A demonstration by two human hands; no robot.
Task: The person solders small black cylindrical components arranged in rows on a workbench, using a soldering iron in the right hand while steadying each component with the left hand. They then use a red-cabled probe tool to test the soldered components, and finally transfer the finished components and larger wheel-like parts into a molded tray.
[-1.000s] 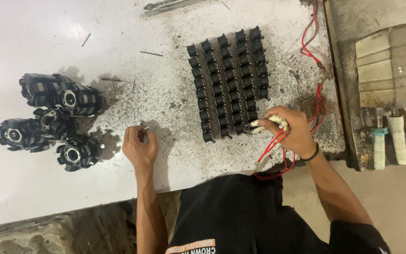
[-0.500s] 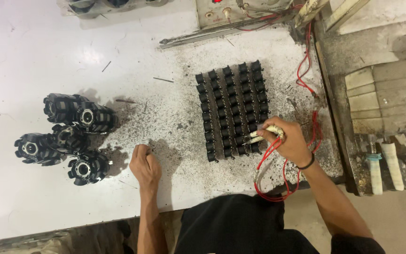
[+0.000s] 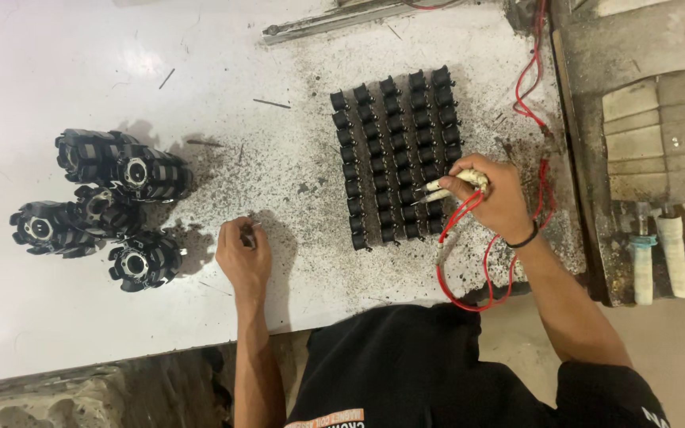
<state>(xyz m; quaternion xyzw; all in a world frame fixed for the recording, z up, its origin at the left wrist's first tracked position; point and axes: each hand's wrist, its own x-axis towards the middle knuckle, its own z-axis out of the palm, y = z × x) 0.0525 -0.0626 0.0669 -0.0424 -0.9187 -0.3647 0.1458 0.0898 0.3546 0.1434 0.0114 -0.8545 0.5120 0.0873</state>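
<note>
Both hands have barely shifted: right hand (image 3: 501, 202) fingers pinch pale probes (image 3: 452, 184) with red wires (image 3: 477, 261) over the black component grid (image 3: 396, 154); left hand (image 3: 241, 255) fingers curl on the table (image 3: 81, 63).

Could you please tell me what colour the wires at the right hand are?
Red wires, trailing from the right hand; clearest in the head view.

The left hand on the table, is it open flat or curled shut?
Curled shut. The left hand rests on the white table with fingers folded in; it seems to pinch something small, too tiny to identify.
</note>
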